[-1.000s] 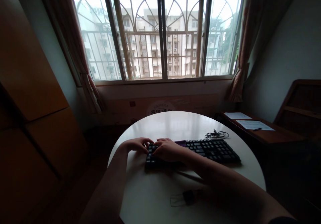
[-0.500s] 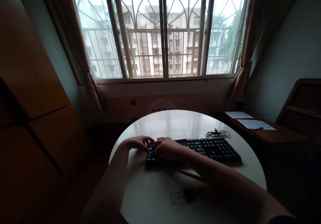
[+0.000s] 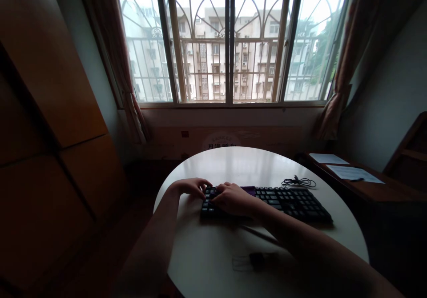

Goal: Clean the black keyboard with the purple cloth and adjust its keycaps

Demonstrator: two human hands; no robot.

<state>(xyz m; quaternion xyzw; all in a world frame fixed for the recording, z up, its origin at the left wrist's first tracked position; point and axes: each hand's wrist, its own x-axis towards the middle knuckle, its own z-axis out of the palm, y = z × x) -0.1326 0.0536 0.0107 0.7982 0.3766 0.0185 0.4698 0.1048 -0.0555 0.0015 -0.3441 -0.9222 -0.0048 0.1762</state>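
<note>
Mostly noticed a turn of the view leftward, with window (image 3: 230, 44) and table (image 3: 193, 253) sliding right in the frame. Found keyboard (image 3: 296, 204) on the table, just below and right of the frame's middle. Saw left hand (image 3: 195, 186) and right hand (image 3: 233, 198) close together at its left end, fingers curled; could not make out anything gripped in either. Judged work unmoved from that end. Noted coiled cable (image 3: 298, 182) at right of frame, dark block with wire loops (image 3: 256, 261) near bottom.
</note>
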